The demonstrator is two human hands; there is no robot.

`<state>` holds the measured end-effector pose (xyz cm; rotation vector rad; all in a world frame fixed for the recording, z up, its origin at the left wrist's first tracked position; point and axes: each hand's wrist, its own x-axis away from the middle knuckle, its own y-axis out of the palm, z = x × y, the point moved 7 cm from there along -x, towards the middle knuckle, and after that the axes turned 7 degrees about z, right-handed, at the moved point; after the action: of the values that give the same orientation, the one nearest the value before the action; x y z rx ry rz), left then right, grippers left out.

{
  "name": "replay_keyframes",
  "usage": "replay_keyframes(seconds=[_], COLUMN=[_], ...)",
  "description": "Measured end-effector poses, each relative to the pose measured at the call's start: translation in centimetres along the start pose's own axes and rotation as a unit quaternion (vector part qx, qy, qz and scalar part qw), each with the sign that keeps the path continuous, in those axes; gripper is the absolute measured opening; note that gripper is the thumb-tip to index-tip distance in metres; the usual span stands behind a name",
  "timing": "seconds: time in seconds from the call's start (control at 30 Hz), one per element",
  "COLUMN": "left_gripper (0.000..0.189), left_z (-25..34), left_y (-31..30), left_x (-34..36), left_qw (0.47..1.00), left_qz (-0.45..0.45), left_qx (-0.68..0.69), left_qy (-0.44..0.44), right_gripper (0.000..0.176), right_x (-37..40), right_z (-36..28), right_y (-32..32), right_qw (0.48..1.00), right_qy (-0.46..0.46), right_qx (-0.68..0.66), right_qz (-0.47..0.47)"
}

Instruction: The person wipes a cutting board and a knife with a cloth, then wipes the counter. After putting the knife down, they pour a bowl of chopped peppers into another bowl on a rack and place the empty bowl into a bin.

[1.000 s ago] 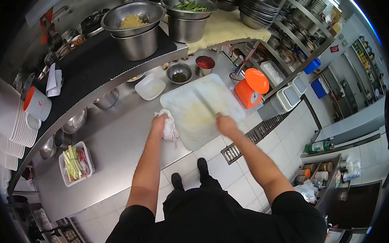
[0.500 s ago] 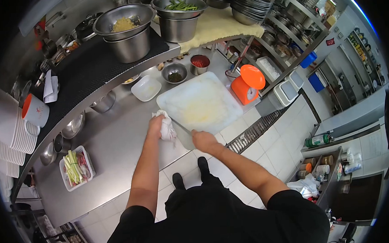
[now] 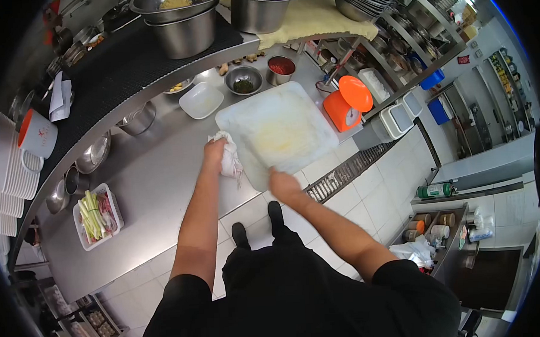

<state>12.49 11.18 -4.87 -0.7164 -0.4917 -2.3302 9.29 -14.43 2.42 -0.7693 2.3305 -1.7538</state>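
Observation:
My left hand [image 3: 216, 153] is closed on a crumpled white cloth [image 3: 228, 157], just off the left edge of a white cutting board [image 3: 307, 118]. Yellowish stains mark the board's middle. At the board's near edge, my right hand [image 3: 284, 185] wraps round the handle of a wide-bladed knife [image 3: 257, 170]. Its grey blade points up and left toward the cloth, low over the board's near left corner, and looks blurred. Beyond the board stand a white plastic tub [image 3: 201, 101], a steel bowl of dark green bits [image 3: 243, 80] and a steel pot of chopped red pieces [image 3: 280, 67].
An orange kitchen scale [image 3: 347, 105] stands right of the board. A white basket [image 3: 117, 220] of green stalks sits at the counter's left. Overhead, a shelf [image 3: 122, 90] carries steel pots, plates and a mug [image 3: 38, 135]. A floor drain [image 3: 351, 172] runs at right.
The right hand, with the knife, has moved slightly up, and the blade now overlaps the board more. The left hand keeps the cloth. The whole view has shifted a little.

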Motion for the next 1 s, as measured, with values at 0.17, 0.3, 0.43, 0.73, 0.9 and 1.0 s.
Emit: replay_keyframes(seconds=[0.17,0.3,0.43,0.73,0.9,1.0], left_gripper=[0.035,0.034,0.033,0.032,0.032,0.032], left_z=[0.0,-1.1,-0.9,-1.3,-1.7,-2.0], left_y=[0.0,0.3,0.8,0.5,0.5,0.1], left_x=[1.1,3.5,3.9,3.4,3.6,3.4], left_qw=[0.999,0.999,0.998,1.000,0.999,0.999], left_qz=[-0.019,-0.005,-0.005,-0.017,-0.039,-0.034], left_qx=[-0.028,-0.031,-0.040,0.001,0.002,-0.002], left_qy=[-0.010,0.028,0.052,0.022,0.016,0.031], right_gripper=[0.021,0.022,0.030,0.023,0.020,0.024], right_x=[0.7,-1.1,-1.3,2.6,1.6,-0.8], right_z=[-1.0,10.1,15.7,-1.6,3.4,11.2], right_y=[-2.7,-7.0,-10.1,-0.3,-5.5,-8.7], right_qw=[0.996,0.990,0.977,0.999,0.999,0.986], right_qy=[-0.032,0.101,0.182,-0.050,0.021,0.131], right_qx=[-0.081,-0.038,0.031,-0.003,-0.008,-0.005], right_qz=[0.022,0.094,0.104,-0.008,0.042,0.101])
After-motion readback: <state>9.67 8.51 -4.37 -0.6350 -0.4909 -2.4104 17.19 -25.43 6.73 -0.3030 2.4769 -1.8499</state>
